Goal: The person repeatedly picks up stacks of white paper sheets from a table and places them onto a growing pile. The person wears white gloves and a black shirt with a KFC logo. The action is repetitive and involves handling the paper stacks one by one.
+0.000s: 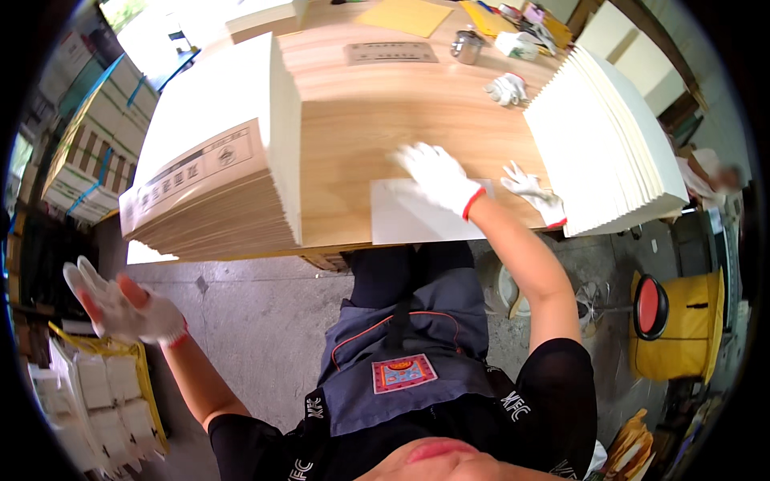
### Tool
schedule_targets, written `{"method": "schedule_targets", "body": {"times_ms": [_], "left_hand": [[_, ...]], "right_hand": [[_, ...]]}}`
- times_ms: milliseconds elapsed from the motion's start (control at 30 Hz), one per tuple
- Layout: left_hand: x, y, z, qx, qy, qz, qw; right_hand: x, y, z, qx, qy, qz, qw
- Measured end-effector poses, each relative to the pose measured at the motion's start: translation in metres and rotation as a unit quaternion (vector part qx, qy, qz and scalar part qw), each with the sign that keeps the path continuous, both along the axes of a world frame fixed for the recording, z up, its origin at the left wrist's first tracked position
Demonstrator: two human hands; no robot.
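Observation:
My right hand (439, 178), in a white knit glove with a red cuff, reaches over a white sheet (401, 220) at the table's near edge. Its fingers are stretched out and slightly blurred, holding nothing that I can see. Away from the table, at the far left, my left hand (128, 309) is raised with its fingers apart and nothing in it. Its white glove leaves the thumb and part of another finger bare. Between the hands stands a tall stack of sheets (281, 160), with a brown printed label sheet (196, 172) on its near side.
A tall, fanned stack of white boards (601, 136) stands at the table's right. Beside it lie two loose gloves, one near (529, 192) and one farther back (507, 88). A metal cup (466, 48) sits at the back. Below right is a yellow bin (682, 329).

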State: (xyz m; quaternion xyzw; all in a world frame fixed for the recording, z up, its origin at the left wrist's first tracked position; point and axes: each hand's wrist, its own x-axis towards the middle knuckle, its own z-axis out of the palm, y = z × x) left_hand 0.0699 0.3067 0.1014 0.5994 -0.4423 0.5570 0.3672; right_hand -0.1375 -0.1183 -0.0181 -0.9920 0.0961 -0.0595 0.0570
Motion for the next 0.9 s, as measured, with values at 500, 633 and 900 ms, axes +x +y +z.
{"method": "schedule_targets", "body": {"times_ms": [500, 633, 900], "left_hand": [[-0.217, -0.317, 0.005, 0.378, 0.164, -0.409, 0.814], [-0.276, -0.405, 0.033, 0.359, 0.060, -0.491, 0.791], [-0.356, -0.526, 0.088, 0.471, 0.011, -0.484, 0.738]], "right_hand": [[-0.056, 0.009, -0.055, 0.078, -0.235, -0.065, 0.967], [-0.129, 0.031, 0.026, 0.108, -0.252, -0.069, 0.959], [-0.231, 0.037, -0.003, 0.140, -0.308, -0.065, 0.939]]}}
